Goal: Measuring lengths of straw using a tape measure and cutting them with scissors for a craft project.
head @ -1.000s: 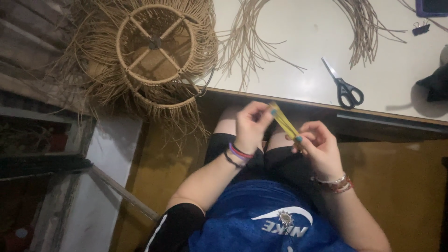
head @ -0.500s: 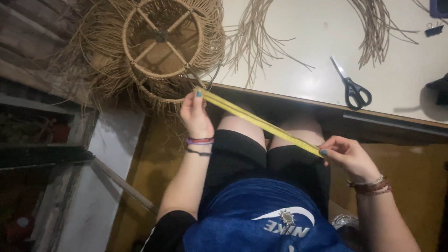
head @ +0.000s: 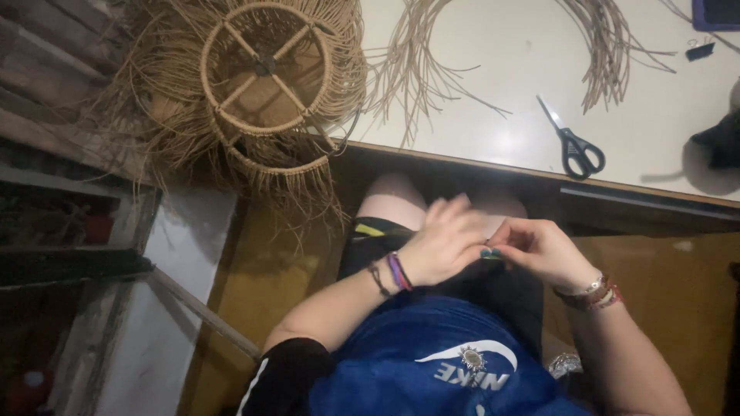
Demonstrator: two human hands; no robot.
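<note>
Now I see both hands drawn together over the lap: left hand [head: 443, 246] and right hand [head: 539, 250] touch, fingers curled. Earlier stretched out, the yellow tape [head: 370, 229] barely shows; either hand's grip I cannot tell.

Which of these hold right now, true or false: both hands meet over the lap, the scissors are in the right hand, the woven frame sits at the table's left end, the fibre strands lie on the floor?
1. The left hand and right hand meet over the lap. True.
2. The scissors are in the right hand. False: they lie on the white table, untouched.
3. The woven frame sits at the table's left end. True.
4. The fibre strands lie on the floor. False: they lie on the table.
</note>
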